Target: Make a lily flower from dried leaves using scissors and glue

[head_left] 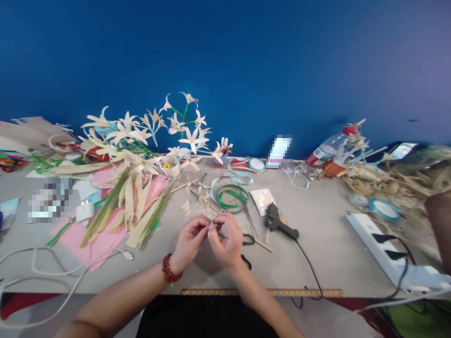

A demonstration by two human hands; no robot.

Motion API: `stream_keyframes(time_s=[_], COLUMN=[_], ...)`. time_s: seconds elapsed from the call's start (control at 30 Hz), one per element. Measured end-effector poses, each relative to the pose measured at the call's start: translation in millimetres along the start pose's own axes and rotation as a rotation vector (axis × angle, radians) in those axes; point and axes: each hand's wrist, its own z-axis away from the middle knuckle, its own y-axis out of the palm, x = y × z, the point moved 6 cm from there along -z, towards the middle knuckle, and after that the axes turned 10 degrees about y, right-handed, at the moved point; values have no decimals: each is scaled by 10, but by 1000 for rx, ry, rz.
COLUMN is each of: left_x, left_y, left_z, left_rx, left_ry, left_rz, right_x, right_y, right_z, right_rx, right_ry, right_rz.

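My left hand (190, 241) and my right hand (227, 239) meet above the grey table (327, 244), fingers pinched together on a small pale craft piece (212, 225) held between them; its exact form is too small to make out. A red bead bracelet (170, 269) circles my left wrist. Scissors (248, 225) lie just behind my right hand. A coil of green ribbon (232, 196) sits beyond them.
A black glue gun (278, 223) lies right of my hands, its cord running to the table's front edge. Dried-leaf flowers (141, 136) and long leaf strips (134, 202) on pink paper fill the left. A white power strip (384, 249) lies at right. A wooden ruler (260, 292) lines the front edge.
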Motion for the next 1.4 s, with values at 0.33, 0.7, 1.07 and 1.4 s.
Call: stream_keyframes(time_s=[0.33, 0.7, 1.07, 1.4], left_x=[-34, -36, -20, -11], left_y=[6, 2, -1, 4], left_z=[-7, -15, -5, -2], left_rx=[-26, -40, -17, -23], left_ry=[-14, -31, -15, -28], left_rz=[19, 10, -6, -7], right_x=[-24, -37, -44, -40], right_y=[2, 8, 15, 17], right_z=[6, 15, 8, 8], right_rx=[-1, 11, 8, 5], right_ry=[2, 17, 40, 45], right_rz=[16, 12, -19, -49])
